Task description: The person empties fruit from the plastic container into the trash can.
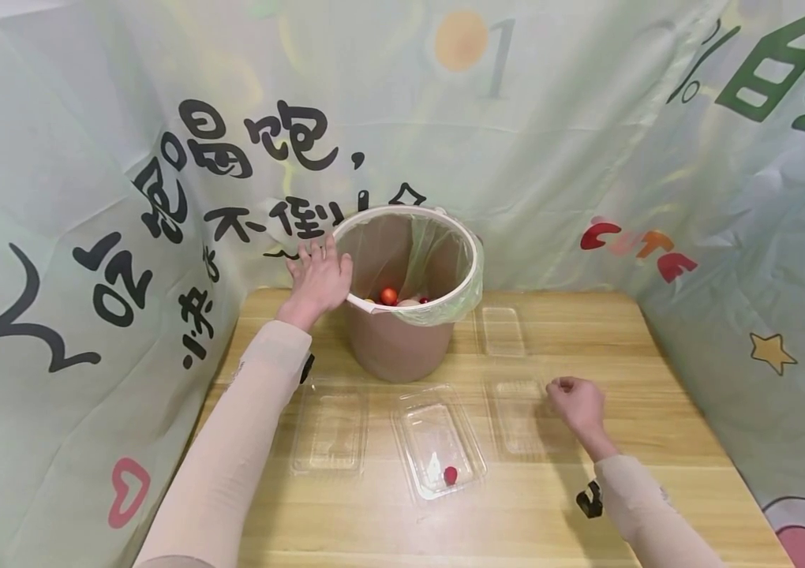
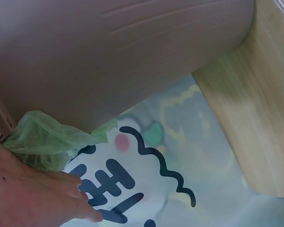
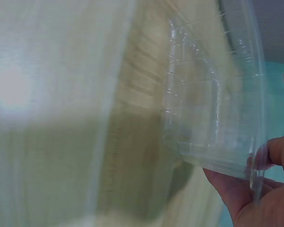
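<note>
My left hand (image 1: 320,280) rests on the left rim of a brown bin (image 1: 398,347), fingers stretched out over its outside. In the left wrist view, a green liner bag (image 2: 47,139) bunches beside that hand. My right hand (image 1: 578,406) pinches the edge of a clear plastic container (image 3: 203,90) between thumb and fingers. That container appears tilted in the right wrist view, with nothing visible inside it. Within the bin lie a red-orange ball (image 1: 388,297) and other small items, partly hidden by the rim.
Another clear container (image 1: 438,442) at front centre holds a small red item (image 1: 451,476). More clear containers lie at left (image 1: 331,430) and behind, right of the bin (image 1: 503,331). Printed cloth walls (image 1: 530,173) enclose the wooden table (image 1: 374,521) at back and sides.
</note>
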The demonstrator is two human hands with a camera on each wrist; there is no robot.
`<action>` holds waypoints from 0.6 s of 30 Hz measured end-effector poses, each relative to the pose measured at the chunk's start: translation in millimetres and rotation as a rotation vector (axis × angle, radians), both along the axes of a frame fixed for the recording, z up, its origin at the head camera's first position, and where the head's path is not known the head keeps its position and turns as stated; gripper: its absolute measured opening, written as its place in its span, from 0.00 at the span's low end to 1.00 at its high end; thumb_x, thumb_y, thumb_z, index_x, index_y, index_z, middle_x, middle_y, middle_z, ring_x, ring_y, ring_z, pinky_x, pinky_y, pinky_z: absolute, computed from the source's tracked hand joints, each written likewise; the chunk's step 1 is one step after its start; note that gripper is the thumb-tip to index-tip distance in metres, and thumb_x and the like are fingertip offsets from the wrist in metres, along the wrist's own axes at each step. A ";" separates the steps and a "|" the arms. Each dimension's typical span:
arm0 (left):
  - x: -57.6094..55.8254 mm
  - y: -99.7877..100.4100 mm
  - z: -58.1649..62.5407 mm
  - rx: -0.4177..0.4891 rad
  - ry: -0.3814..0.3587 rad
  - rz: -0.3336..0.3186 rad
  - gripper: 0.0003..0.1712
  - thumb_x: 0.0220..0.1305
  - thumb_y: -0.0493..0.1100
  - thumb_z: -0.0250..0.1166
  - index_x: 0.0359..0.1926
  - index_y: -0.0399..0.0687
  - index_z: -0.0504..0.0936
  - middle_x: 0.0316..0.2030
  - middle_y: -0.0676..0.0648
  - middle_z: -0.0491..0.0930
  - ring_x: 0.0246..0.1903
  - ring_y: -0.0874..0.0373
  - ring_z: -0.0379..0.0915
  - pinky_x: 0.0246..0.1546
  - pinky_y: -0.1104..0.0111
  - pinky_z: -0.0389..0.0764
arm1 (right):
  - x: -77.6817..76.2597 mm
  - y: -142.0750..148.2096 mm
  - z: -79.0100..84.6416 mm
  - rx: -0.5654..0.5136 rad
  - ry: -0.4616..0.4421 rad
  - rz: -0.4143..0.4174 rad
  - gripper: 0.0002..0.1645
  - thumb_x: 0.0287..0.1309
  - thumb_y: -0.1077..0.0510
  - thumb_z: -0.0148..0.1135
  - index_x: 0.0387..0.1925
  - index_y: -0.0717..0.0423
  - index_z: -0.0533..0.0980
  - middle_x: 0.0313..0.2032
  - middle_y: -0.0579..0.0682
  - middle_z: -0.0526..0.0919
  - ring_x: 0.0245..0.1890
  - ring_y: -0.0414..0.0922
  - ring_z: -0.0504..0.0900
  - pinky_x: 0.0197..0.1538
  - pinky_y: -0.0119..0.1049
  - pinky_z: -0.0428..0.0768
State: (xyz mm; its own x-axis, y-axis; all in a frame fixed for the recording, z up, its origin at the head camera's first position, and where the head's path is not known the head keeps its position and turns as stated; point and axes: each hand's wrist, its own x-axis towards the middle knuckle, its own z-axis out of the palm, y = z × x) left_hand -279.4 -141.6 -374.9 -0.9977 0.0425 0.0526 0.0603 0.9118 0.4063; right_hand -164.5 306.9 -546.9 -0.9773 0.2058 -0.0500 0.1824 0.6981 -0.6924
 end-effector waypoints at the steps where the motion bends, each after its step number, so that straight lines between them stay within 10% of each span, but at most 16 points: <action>1: -0.2 0.3 0.2 0.000 -0.001 -0.001 0.43 0.82 0.60 0.29 0.85 0.38 0.40 0.82 0.24 0.38 0.81 0.24 0.29 0.77 0.28 0.30 | 0.9 0.3 -1.9 -0.002 -0.013 0.000 0.24 0.67 0.59 0.56 0.54 0.76 0.81 0.46 0.73 0.88 0.34 0.52 0.90 0.33 0.34 0.85; 11: -1.2 1.3 -0.9 0.008 -0.003 -0.006 0.43 0.82 0.59 0.29 0.85 0.37 0.40 0.82 0.24 0.38 0.81 0.24 0.28 0.77 0.28 0.30 | 5.3 2.1 -9.5 -0.010 -0.062 -0.011 0.25 0.67 0.58 0.54 0.54 0.76 0.82 0.38 0.68 0.90 0.23 0.43 0.82 0.32 0.37 0.82; 18: -1.0 -4.3 1.5 0.043 -0.023 0.009 0.43 0.82 0.60 0.30 0.85 0.39 0.37 0.82 0.25 0.35 0.81 0.25 0.25 0.77 0.29 0.26 | -4.0 3.2 0.2 0.037 -0.064 0.064 0.32 0.77 0.49 0.51 0.59 0.78 0.78 0.52 0.74 0.86 0.51 0.69 0.87 0.57 0.61 0.84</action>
